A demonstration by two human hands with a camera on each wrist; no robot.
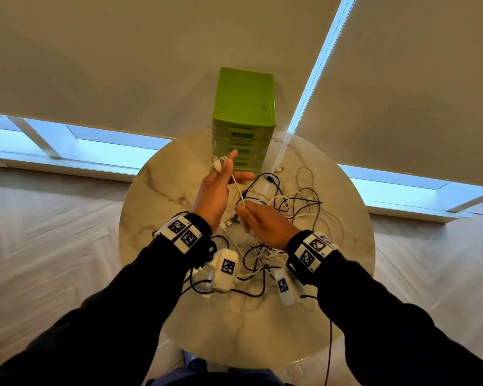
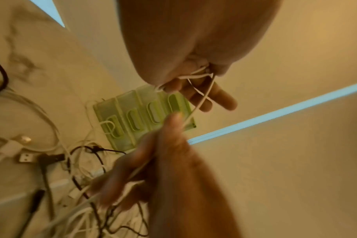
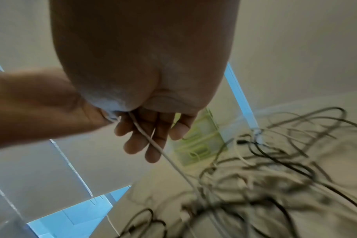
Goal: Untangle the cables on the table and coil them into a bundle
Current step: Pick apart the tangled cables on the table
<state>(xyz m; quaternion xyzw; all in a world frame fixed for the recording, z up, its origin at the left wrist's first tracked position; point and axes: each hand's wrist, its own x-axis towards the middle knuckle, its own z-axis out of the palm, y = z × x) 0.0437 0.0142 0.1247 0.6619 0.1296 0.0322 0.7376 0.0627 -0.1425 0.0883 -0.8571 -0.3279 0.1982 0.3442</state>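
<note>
We are at the coiling step with one cable while the rest wait: on the round marble surface [image 1: 162, 218], in front of the green drawer unit [image 1: 244, 107], the tangle of black and white cables [image 1: 276, 207] lies unsorted and spreads from the foot of that unit towards us. Our left hand [image 1: 218, 190], raised just in front of the unit's lower drawers, has a few small loops of a white cable [image 1: 236, 185] wound round its fingers [image 2: 212, 95], the thumb closing on the turns. Our right hand [image 1: 265, 221], nearer to us than the unit and just over the tangle, pinches the same cable between thumb and fingers [image 2: 132, 162]. The stretch between our hands runs straight and taut, slanting from the unit's front down towards the pile. Next, we judge, the right hand must feed slack and carry another turn round the left fingers, easing the cable free where it snags.
</note>
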